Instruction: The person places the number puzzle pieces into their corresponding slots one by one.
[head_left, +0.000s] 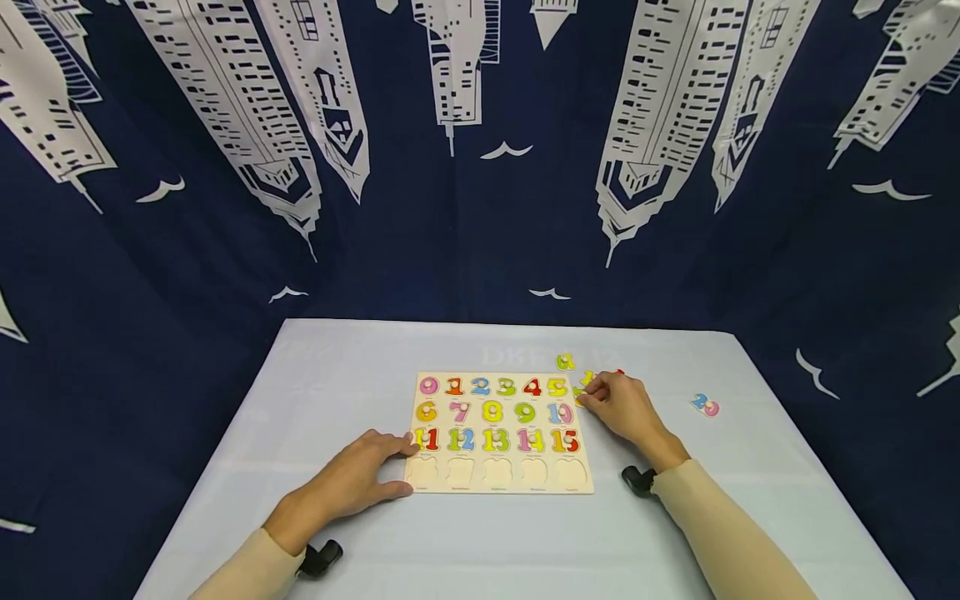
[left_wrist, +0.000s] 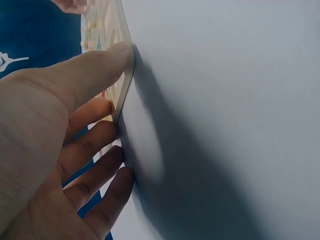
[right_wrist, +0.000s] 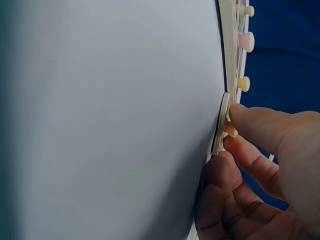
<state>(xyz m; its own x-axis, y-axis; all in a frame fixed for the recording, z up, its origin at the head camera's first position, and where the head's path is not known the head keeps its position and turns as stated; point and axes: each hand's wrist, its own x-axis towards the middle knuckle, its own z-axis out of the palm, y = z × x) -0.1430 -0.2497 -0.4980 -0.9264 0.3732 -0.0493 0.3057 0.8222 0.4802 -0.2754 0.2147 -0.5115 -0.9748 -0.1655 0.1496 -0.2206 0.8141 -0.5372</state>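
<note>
A wooden number puzzle board [head_left: 461, 489] lies flat on the table. Pieces 0 to 15 sit in its upper three rows, and the bottom row shows bare recesses. My left hand [head_left: 345, 475] rests at the board's left edge, fingers extended, thumb [left_wrist: 107, 62] by the near corner. Just off the board's right edge, my right hand [head_left: 626, 412] pinches the small knob [right_wrist: 230, 129] of a flat number piece [right_wrist: 220, 125]. That piece lies low beside the board, and the fingers hide most of its shape, so its number cannot be read.
Beyond the right hand lie loose pieces: a yellow-green one [head_left: 565, 362], another yellow one [head_left: 589, 377] and a mostly hidden red one. A blue and pink piece [head_left: 705, 405] lies farther right on the white table [head_left: 337, 375]. A dark blue patterned cloth [head_left: 457, 250] hangs behind.
</note>
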